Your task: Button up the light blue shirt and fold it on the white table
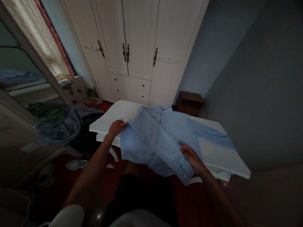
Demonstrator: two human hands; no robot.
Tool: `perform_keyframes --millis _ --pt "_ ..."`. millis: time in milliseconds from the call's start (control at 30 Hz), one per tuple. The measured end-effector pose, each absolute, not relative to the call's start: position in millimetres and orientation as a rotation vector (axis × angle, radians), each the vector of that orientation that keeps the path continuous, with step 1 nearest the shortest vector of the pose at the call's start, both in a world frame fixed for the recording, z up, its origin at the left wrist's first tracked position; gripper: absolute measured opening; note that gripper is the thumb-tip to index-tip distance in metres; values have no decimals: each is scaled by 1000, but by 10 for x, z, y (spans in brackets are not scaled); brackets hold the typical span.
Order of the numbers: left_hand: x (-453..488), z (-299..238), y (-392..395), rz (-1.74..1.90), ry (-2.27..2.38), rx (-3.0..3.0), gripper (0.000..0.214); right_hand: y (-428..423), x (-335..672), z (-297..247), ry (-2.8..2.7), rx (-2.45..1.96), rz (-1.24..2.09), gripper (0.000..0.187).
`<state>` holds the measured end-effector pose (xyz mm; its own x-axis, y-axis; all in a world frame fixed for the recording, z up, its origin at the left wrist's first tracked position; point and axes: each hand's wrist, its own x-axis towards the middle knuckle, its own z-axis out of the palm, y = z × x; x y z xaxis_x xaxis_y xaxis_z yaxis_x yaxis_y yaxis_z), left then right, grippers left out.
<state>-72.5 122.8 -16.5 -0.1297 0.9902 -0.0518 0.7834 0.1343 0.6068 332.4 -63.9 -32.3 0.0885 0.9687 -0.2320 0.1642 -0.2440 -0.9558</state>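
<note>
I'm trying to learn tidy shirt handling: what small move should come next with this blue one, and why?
Probably the right hand should draw the cuff up onto the table: the sleeve slants across the front of the shirt and its cuff, by that hand, reaches past the near edge, while the left hand is at the shirt's left edge.

The person is wearing a pale, greyish-white shirt (142, 219) with a short left sleeve (69, 216), its edge curving in a wide, plain round. Dark, near-black shorts (144, 197) are covering the thighs, leaving one leg (132, 167) showing below the hem. The left forearm (91, 173), right forearm (217, 186), left hand (117, 127) and right hand (192, 158) are showing bare.
</note>
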Motion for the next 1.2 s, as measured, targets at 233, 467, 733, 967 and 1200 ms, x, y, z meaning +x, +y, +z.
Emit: perform_keyframes --millis 233,467,733,967,1200 --pt "-848 -85 849 484 1755 1565 28 -563 3330 -290 -1184 -1558 1333 45" --pt "-913 -58 808 504 1655 1567 16 -539 3370 -305 -1182 -1565 1365 45" --pt "-846 -84 850 867 1738 1647 15 -544 3392 -321 -1176 -1592 1388 41" --pt "-900 -204 660 824 1675 1497 25 -554 3394 -326 -1190 -1593 1364 39" --pt "-977 -293 412 1020 1508 1042 51 -551 3389 -343 -1202 -1609 1340 40"
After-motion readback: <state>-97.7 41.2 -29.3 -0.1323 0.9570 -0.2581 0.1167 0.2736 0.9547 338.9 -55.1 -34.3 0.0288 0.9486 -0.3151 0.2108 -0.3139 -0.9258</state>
